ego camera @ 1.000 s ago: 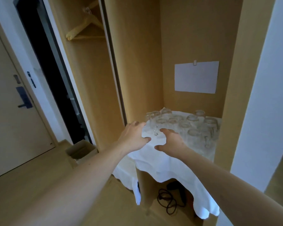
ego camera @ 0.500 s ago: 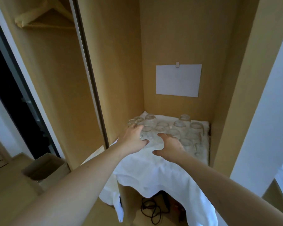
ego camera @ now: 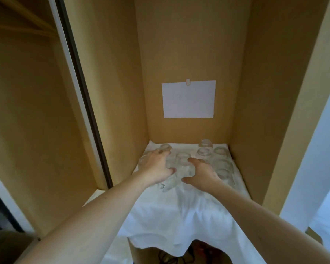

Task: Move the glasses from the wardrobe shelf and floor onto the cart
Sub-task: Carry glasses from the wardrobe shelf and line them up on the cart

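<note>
Several clear glasses (ego camera: 220,151) stand upside down on a white cloth (ego camera: 179,216) that covers the wardrobe shelf and hangs over its front edge. My left hand (ego camera: 156,166) lies palm down over the glasses at the left, fingers spread, fingertips touching one at the back left (ego camera: 167,146). My right hand (ego camera: 203,173) is beside it. Its thumb and fingers are spread in a curve on either side of a middle glass (ego camera: 183,161). No glass is lifted. The cart is out of view.
The niche is narrow, with wooden walls on both sides and a white paper sheet (ego camera: 188,100) clipped to the back panel. A dark sliding-door rail (ego camera: 80,92) runs down the left. Black cables (ego camera: 170,260) lie under the shelf.
I have stepped closer to the shelf. Both hands moved forward from the front glasses to deeper among them, and the left hand now lies over the left-hand glasses.
</note>
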The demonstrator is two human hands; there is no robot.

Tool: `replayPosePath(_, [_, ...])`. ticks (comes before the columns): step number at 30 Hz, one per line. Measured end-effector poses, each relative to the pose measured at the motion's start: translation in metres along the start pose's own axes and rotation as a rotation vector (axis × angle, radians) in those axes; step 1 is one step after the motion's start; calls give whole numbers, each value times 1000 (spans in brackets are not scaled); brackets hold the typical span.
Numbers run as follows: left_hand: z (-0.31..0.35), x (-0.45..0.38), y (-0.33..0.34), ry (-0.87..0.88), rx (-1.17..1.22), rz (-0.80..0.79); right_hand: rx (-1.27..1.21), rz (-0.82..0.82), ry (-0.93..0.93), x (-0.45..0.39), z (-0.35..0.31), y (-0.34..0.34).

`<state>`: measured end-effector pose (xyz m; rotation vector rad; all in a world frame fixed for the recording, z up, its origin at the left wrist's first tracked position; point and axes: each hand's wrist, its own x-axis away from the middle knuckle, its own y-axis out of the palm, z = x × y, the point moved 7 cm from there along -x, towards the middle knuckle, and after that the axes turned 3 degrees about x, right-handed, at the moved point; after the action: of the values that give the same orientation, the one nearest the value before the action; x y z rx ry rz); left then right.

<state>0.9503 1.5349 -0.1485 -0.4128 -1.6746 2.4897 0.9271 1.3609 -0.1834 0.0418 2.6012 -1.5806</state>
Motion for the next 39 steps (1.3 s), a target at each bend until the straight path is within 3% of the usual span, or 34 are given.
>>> replayPosePath(6, [-10, -28, -8, 107, 45, -43, 8, 54, 109, 0, 10, 1])
replayPosePath(14, [24, -65, 13, 236, 105, -119, 101, 123, 266, -2, 48, -25])
replayPosePath(28, [59, -190, 67, 250, 263, -221, -41, 180, 365, -107, 126, -46])
replayPosePath(33, [73, -238, 94, 247, 264, -250, 57, 137, 387, -143, 153, -48])
replayPosePath(39, [95, -278, 137, 251, 204, -340, 79, -45, 476, -177, 186, -27])
